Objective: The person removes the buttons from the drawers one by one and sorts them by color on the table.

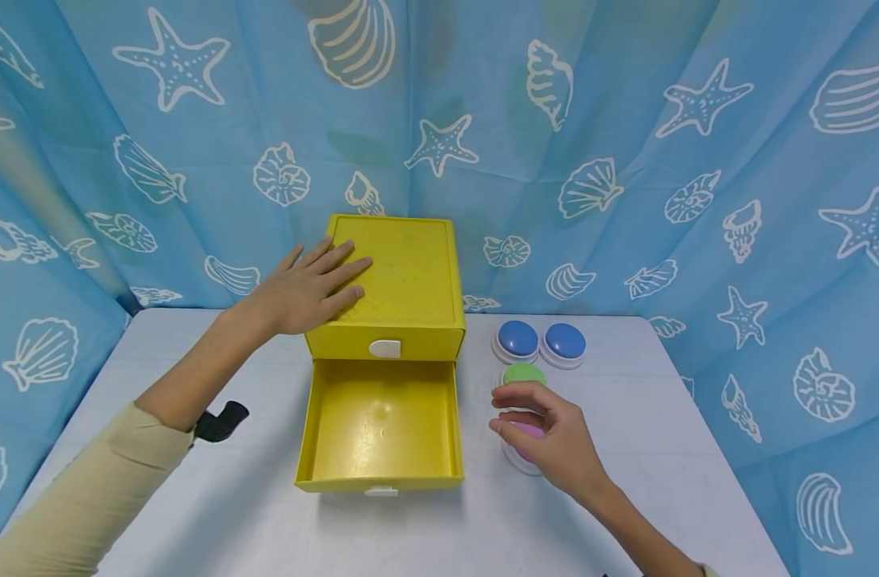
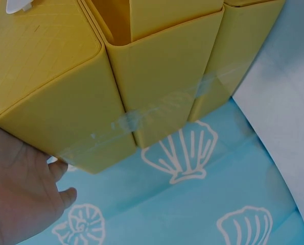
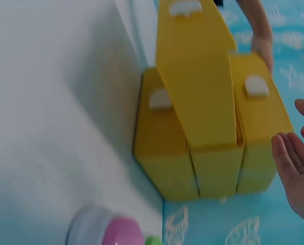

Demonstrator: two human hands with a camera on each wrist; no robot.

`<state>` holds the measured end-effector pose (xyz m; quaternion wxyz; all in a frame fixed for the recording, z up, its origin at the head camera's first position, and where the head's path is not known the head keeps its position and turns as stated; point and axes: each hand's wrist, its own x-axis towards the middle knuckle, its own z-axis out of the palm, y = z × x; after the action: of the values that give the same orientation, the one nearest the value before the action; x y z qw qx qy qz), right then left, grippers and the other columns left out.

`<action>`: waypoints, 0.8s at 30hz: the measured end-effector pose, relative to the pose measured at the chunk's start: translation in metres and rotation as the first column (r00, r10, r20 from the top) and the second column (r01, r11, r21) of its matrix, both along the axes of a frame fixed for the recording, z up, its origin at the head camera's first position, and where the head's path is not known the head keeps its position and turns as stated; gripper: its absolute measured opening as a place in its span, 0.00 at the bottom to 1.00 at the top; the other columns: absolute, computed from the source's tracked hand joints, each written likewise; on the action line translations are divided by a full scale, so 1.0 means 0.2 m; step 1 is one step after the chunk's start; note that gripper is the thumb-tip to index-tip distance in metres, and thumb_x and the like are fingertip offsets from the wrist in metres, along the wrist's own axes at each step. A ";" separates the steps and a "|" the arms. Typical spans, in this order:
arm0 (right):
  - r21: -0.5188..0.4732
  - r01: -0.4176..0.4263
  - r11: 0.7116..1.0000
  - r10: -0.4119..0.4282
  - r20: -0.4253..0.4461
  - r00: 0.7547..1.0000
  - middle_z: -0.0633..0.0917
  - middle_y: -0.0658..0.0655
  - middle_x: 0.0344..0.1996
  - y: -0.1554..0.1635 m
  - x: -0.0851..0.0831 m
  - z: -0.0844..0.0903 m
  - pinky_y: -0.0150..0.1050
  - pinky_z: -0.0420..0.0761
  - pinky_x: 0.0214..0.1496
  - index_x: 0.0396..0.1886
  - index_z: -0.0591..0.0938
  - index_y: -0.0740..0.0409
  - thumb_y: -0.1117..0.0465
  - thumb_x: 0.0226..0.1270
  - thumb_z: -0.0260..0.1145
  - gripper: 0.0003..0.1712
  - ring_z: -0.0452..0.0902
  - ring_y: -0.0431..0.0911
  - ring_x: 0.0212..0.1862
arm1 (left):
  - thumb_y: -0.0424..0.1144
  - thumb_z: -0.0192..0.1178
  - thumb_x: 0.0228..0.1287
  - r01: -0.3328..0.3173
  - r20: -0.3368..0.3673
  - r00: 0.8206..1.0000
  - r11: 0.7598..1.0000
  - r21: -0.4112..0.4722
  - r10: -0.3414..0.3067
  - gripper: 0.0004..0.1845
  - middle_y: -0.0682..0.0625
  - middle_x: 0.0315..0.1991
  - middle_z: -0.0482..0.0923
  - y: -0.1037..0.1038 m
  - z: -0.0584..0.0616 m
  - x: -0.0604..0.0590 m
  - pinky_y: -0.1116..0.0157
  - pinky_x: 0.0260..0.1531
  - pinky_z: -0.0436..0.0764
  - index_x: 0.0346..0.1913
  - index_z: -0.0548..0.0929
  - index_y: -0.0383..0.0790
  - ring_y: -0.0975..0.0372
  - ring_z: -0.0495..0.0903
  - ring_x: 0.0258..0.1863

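My left hand lies with straight, spread fingers on top of a yellow drawer cabinet. One drawer below the top one is pulled out toward me, its bare bottom showing. In the right wrist view it is the middle drawer of three. My right hand hovers to the right of that drawer, fingers bent and thumb apart, with nothing between them. Under it, partly hidden, are a pink-topped round push button and a green-topped one.
Two blue-topped round buttons with white bases stand side by side behind the green one. A small black object shows by the left sleeve. A blue curtain with shell prints hangs behind the white table.
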<state>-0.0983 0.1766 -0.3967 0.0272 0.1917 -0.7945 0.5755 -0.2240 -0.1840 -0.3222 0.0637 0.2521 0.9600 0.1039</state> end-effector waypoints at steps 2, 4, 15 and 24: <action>0.005 -0.035 0.999 0.035 -0.003 0.999 0.86 0.53 0.45 -0.05 0.05 0.00 0.39 0.84 0.47 0.49 0.84 0.62 0.69 0.59 0.76 0.18 0.85 0.47 0.48 | 0.60 0.34 0.81 -0.002 0.000 1.000 1.000 -0.001 0.002 0.34 0.41 0.80 0.41 0.00 0.00 0.00 0.41 0.71 0.32 0.81 0.52 0.48 0.45 0.33 0.78; 0.004 -0.093 0.996 0.093 -0.016 0.995 0.86 0.54 0.44 -0.09 0.09 0.00 0.39 0.85 0.45 0.48 0.84 0.61 0.69 0.59 0.76 0.17 0.85 0.47 0.46 | 0.60 0.34 0.81 -0.005 0.000 1.000 1.000 -0.006 0.005 0.34 0.41 0.80 0.40 0.00 0.00 0.00 0.41 0.71 0.32 0.81 0.52 0.48 0.46 0.33 0.78; -0.002 -0.367 0.930 0.366 -0.033 0.930 0.88 0.52 0.43 -0.28 0.27 -0.08 0.40 0.84 0.46 0.48 0.84 0.58 0.65 0.64 0.73 0.13 0.85 0.42 0.44 | 0.61 0.33 0.80 -0.012 0.005 1.000 1.000 -0.024 0.012 0.34 0.42 0.80 0.40 0.00 0.01 -0.01 0.42 0.71 0.32 0.81 0.52 0.49 0.46 0.33 0.78; 0.120 -0.358 0.926 0.370 -0.108 0.923 0.87 0.51 0.47 -0.36 0.31 -0.21 0.33 0.82 0.50 0.51 0.85 0.57 0.63 0.65 0.73 0.15 0.84 0.41 0.48 | 0.61 0.32 0.80 -0.008 0.007 1.000 1.000 -0.024 0.009 0.34 0.42 0.80 0.40 0.00 0.00 0.00 0.41 0.71 0.32 0.81 0.51 0.49 0.46 0.33 0.78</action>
<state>-0.0354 0.1045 -0.4391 -0.0387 0.3737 -0.7689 0.5174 -0.2247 -0.1835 -0.3222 0.0698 0.2468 0.9620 0.0936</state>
